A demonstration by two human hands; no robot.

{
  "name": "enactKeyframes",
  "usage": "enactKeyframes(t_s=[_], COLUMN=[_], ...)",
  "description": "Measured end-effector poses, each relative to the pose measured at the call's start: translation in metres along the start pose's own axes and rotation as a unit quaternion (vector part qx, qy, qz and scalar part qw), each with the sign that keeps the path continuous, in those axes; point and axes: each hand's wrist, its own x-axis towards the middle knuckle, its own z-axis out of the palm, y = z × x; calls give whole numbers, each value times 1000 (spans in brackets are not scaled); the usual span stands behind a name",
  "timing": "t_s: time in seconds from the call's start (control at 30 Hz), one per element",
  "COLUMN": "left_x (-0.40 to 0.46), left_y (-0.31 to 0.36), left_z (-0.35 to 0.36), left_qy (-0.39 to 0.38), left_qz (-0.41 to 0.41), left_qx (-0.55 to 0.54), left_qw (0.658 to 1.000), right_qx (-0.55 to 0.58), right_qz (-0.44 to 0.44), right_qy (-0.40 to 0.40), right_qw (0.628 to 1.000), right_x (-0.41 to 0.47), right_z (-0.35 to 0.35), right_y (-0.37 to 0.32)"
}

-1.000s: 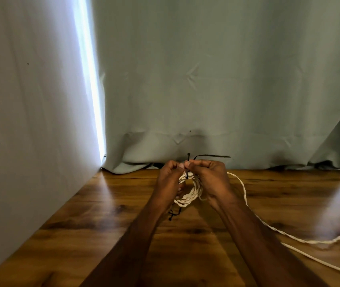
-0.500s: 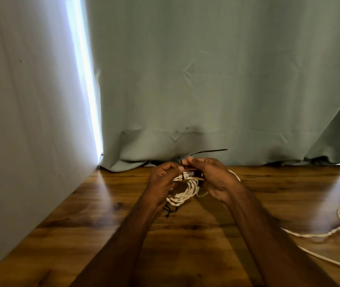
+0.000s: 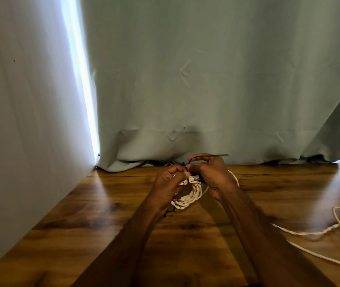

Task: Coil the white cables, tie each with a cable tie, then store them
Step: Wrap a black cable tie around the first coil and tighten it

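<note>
A coil of white twisted cable (image 3: 190, 195) hangs between my two hands above the wooden table (image 3: 86, 214), near the curtain. My left hand (image 3: 167, 183) grips the coil at its top left, fingers curled round the strands beside a pale plug end. My right hand (image 3: 210, 175) pinches a thin black cable tie (image 3: 216, 155) whose free tail sticks out to the right over my knuckles. The tie's loop meets the coil between my thumbs, partly hidden. A second short black piece shows under my left wrist.
A loose length of white cable (image 3: 318, 233) trails across the table's right side toward the right edge. A grey-green curtain (image 3: 206, 90) hangs to the tabletop at the back. A pale wall (image 3: 20, 121) borders the table on the left.
Both hands have shifted slightly right and lower with the coil. The tie's tail now lies flatter, pointing right, and the plug end has come into sight between the hands.
</note>
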Motion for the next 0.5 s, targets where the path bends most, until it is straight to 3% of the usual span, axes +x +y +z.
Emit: enactKeyframes(t_s=[0.17,0.4,0.5], left_x=[1,0,5], left_y=[-3,-2,-8], left_z=[7,12,6], left_qy=[17,17,53], left_qz=[-3,4,36], left_qx=[-8,-13,21], left_qw=[1000,1000,998], right_qx=[50,85,-24], right_qz=[-26,-25,-45], right_qy=[72,108,104], right_qw=[996,990,993], right_x=[-1,7,6], right_z=[6,12,16], right_y=[7,14,12])
